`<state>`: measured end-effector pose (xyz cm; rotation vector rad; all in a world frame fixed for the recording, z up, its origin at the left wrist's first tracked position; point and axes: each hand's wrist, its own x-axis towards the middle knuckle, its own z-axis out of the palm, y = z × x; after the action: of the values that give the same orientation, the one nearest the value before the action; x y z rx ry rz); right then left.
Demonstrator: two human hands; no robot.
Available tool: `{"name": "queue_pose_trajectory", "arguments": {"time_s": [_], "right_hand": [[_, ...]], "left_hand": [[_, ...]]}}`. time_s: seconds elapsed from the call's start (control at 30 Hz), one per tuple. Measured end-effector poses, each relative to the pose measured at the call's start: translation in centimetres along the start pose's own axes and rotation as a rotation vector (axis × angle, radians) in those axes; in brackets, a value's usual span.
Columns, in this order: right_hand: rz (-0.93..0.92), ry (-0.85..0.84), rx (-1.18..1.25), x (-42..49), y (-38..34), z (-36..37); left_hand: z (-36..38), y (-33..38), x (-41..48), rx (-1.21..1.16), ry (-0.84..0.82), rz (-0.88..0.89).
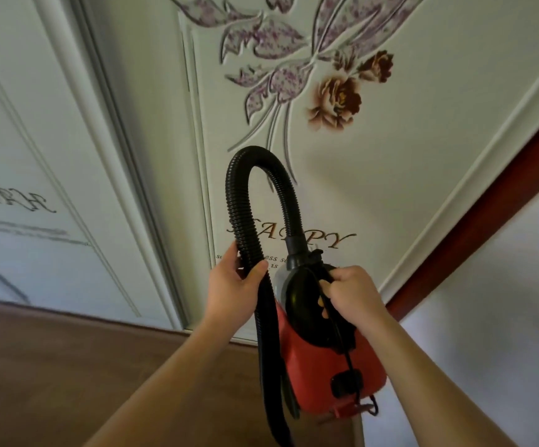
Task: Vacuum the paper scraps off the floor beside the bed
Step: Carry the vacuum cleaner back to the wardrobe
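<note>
Both hands are lifting a red vacuum cleaner in front of a flowered wardrobe door.

The right hand (355, 295) is gripping the black handle atop the vacuum cleaner (323, 362), low and right of centre. The left hand (232, 282) is curling around the ribbed black hose (245, 201), which is arching up mid-frame against the wardrobe door (407, 140).

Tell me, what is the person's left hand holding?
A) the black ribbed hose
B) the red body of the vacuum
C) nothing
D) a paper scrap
A: the left hand wraps its fingers around the black ribbed hose, while the right hand grips the vacuum by its black handle.
</note>
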<state>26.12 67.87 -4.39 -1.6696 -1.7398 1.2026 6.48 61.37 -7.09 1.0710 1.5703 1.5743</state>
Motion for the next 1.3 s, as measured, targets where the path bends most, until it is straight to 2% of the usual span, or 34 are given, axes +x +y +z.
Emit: {"name": "queue_pose_trajectory", "arguments": {"time_s": [0.27, 0.5, 0.77, 1.0, 1.3], "right_hand": [[-0.097, -0.234, -0.147, 2.3, 2.0, -0.7], [-0.099, -0.392, -0.318, 6.1, 6.0, 1.9], [-0.066, -0.506, -0.49, 12.4, 13.4, 9.7], [-0.043, -0.544, -0.568, 17.0, 21.1, 16.6], [-0.057, -0.7, -0.648, 23.1, 31.5, 22.5]], "left_hand": [[2.3, -2.4, -3.9, -0.01, 0.228, -0.124], [3.5, -7.9, -5.6, 0.012, 0.355, -0.227], [3.7, -19.8, -4.9, -0.024, 0.414, -0.415], [4.3, -30.3, -4.0, -0.002, 0.429, -0.497], [7.6, -43.5, -4.8, 0.055, 0.516, -0.641]]}}
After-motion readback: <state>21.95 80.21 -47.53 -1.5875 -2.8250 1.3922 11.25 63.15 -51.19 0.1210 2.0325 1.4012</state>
